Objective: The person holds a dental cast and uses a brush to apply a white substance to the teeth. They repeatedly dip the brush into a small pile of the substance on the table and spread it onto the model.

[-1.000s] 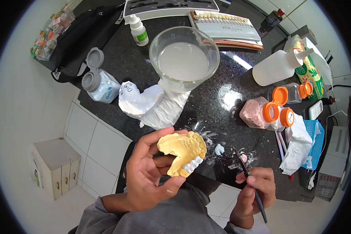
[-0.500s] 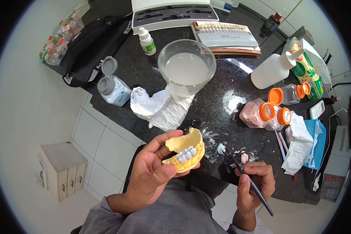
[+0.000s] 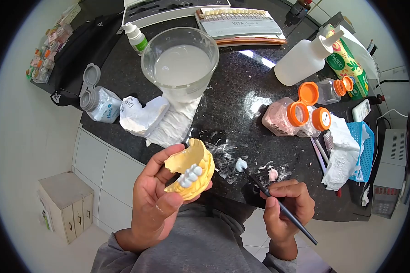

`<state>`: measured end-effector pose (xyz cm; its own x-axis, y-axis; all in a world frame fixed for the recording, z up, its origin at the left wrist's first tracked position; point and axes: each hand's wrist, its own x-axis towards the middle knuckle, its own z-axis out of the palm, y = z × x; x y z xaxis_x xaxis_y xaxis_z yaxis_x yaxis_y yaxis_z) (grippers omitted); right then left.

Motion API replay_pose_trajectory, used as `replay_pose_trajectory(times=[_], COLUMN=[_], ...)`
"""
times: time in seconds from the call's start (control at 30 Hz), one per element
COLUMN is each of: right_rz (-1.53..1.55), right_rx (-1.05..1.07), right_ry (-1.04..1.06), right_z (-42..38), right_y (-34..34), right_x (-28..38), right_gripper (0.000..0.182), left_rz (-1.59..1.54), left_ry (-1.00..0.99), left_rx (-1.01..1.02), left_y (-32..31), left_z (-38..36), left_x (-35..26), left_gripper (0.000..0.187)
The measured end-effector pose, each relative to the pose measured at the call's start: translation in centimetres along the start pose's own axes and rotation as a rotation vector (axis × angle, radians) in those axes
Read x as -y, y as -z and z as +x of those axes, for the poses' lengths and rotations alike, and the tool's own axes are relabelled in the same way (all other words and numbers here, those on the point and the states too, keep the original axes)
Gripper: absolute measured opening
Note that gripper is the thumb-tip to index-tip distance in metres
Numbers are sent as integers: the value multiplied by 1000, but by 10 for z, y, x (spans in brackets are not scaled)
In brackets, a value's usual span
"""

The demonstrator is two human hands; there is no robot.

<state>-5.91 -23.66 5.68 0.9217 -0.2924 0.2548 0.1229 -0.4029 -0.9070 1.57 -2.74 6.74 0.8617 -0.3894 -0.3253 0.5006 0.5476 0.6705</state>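
My left hand (image 3: 157,200) is closed around a yellow dental model (image 3: 204,175), thumb in front and fingers behind. On the model's near side sits a row of several pale grey-white teeth (image 3: 190,176). Between the thumb and fingers of my right hand (image 3: 287,209) is a slim black brush (image 3: 282,209), slanting down to the right. Its tip touches a small bluish-white dab of paste (image 3: 241,164) on the black counter. A pink dab (image 3: 272,174) lies just right of it, among white smears.
A glass bowl of cloudy liquid (image 3: 180,63) stands on a folded tissue (image 3: 177,123), beside a white plaster piece (image 3: 141,114). Orange-lidded jars (image 3: 280,118), a white pump bottle (image 3: 300,61) and a blue basket (image 3: 364,152) are at right. A shade guide (image 3: 241,28) lies behind.
The whole view has shifted, with counter items now further left and higher. Both hands keep their holds; the brush tip stays at the bluish-white dab.
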Motion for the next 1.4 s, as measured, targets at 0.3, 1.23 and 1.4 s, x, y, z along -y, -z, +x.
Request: replay_pose_trajectory(times=[0.3, 1.23, 1.4], right_rz=[-8, 157, 138], right_rx=[5, 55, 60], right_ry=[39, 517, 526], right_z=[0, 14, 15], right_y=[0, -32, -33], right_x=[-1, 9, 10], right_gripper=[16, 27, 26], left_rz=[-11, 155, 154], left_ry=[-2, -10, -15], left_rx=[20, -39, -38], left_y=[-2, 0, 1], left_z=[-1, 1, 0], left_x=[-1, 6, 5], left_gripper=[74, 80, 79])
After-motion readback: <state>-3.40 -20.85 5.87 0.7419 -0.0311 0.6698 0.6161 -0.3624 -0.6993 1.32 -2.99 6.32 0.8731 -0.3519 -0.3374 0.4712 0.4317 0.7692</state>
